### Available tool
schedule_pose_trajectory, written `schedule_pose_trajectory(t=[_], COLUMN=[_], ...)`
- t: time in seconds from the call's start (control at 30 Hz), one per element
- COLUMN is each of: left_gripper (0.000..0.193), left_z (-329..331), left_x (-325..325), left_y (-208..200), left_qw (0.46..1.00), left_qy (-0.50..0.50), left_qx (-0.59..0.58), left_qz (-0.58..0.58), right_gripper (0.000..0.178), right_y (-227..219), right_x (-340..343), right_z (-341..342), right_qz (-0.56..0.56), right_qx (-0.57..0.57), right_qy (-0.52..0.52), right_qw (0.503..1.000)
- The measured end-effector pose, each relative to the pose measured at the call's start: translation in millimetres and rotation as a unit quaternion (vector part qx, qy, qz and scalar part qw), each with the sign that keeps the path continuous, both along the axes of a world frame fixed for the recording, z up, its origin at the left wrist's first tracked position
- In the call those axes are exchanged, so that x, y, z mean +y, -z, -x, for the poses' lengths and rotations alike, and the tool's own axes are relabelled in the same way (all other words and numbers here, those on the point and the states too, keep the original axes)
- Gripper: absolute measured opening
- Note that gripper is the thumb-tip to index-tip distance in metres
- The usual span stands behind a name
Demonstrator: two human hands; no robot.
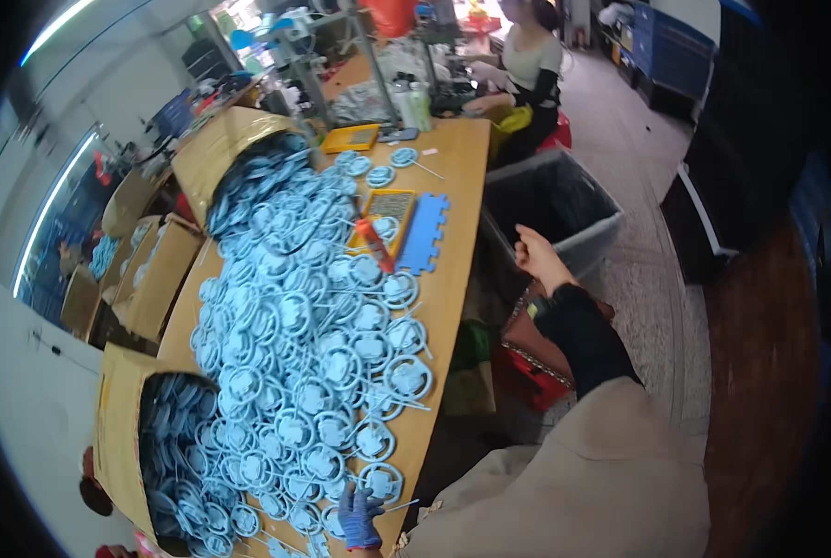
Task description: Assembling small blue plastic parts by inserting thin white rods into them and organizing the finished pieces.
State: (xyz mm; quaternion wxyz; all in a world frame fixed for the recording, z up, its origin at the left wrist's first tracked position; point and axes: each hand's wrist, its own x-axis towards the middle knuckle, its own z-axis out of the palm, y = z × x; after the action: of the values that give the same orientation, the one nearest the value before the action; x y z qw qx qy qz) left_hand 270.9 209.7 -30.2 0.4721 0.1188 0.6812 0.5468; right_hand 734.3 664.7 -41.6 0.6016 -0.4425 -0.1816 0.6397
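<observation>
Head view: a wooden table (452, 270) is covered by a big heap of light-blue round plastic parts (313, 325), each a ring with a thin stick attached. The heap spills from a tipped cardboard box (212, 149) at the far end of the table; a second cardboard box (118, 437) at the near left is also filled with the same parts. The left hand (358, 517), in a blue glove, is seen at the near table edge, fingers curled down onto the closest parts of the heap; whether a part is actually pinched cannot be told. One blue ring part (381, 481) lies just beyond the fingertips, touching the heap. The right hand (533, 251), bare with a black sleeve, is raised off to the right of the table above a grey bin (564, 209), fingers closed into a loose fist; nothing is seen held in it. Mid-table, a yellow tray (389, 209), a red-orange tube (374, 244) and a blue toothed plate (425, 232) are laid side by side. Another person (527, 65) is seated at the far end.
</observation>
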Motion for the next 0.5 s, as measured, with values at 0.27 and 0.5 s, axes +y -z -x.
schedule_pose_trajectory(t=[0.27, 0.5], left_gripper=[0.051, 0.055], left_z=[-65, -82], left_x=[39, 3], left_y=[-39, -35], left_qw=[0.998, 0.998], left_qy=[0.050, -0.044], left_qx=[0.030, 0.029], left_qz=[0.027, 0.032], right_gripper=[0.042, 0.043], right_y=[-7, 87], right_x=[97, 138], right_z=[-39, -115], right_qz=[-0.024, -0.174], right_qx=[-0.018, -0.085], right_qy=[-0.125, -0.277], right_qw=[0.992, 0.941])
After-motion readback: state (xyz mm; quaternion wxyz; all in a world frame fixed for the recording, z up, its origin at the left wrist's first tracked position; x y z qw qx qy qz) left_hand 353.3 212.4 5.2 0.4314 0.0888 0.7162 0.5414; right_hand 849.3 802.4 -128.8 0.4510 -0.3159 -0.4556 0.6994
